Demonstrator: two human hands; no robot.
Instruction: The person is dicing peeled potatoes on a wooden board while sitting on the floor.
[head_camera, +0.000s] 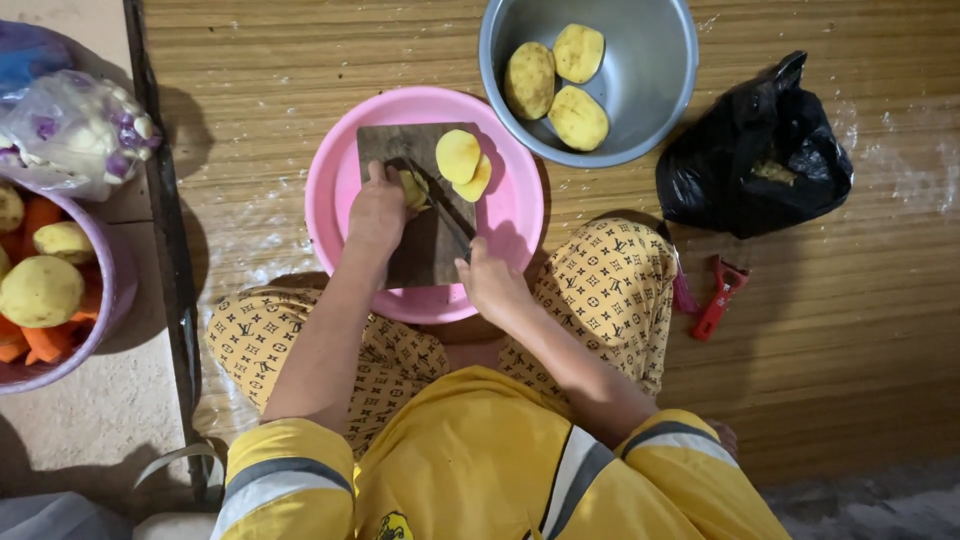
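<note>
Yellow piece: a peeled potato piece lies on the wooden cutting board, which rests across the pink basin in front of the person's knees.
Left hand: left hand presses down on the potato piece, fingers curled over its near end, holding it fast against the board.
Right hand: right hand is closed round the handle of a dark knife; the blade runs up the board to touch the piece.
Handling: firm, dense flesh, likely wet and slick where peeled. It looks liable to roll on a rounded side, so the best grip is from above with a flat cut face down and fingertips tucked back from the blade.
Cut halves: two potato halves on the far end of the board, just beside the piece, overlapping.
Steel bowl: metal bowl beyond the basin holds three peeled potatoes.
Right side: one red peeler on the mat, one black plastic bag further off.
Left side: one purple tub with potatoes and carrots, count unclear; one clear bag of vegetables behind it.
</note>
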